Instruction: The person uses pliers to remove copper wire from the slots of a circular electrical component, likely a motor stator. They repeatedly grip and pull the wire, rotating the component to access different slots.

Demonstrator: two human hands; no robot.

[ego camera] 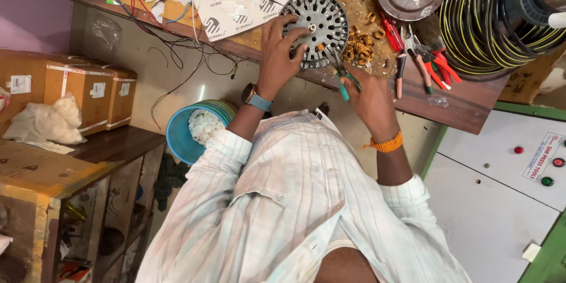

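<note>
A round grey metal motor core (321, 23) with radial slots lies at the near edge of the wooden workbench (466, 109). My left hand (278, 53), a watch on its wrist, is spread over the core's left side and grips it. My right hand (368, 97), with an orange thread band on the wrist, holds green-handled pliers (344, 79) whose jaws point at the core's lower right rim. Coils of copper wire (361, 47) lie heaped just right of the core.
Red-handled pliers and cutters (433, 65) lie on the bench to the right, beside a big coil of black-and-yellow cable (489, 23). A blue bucket (177, 135) stands on the floor at left, near cardboard boxes (88, 91). A white cabinet with buttons (507, 183) stands at right.
</note>
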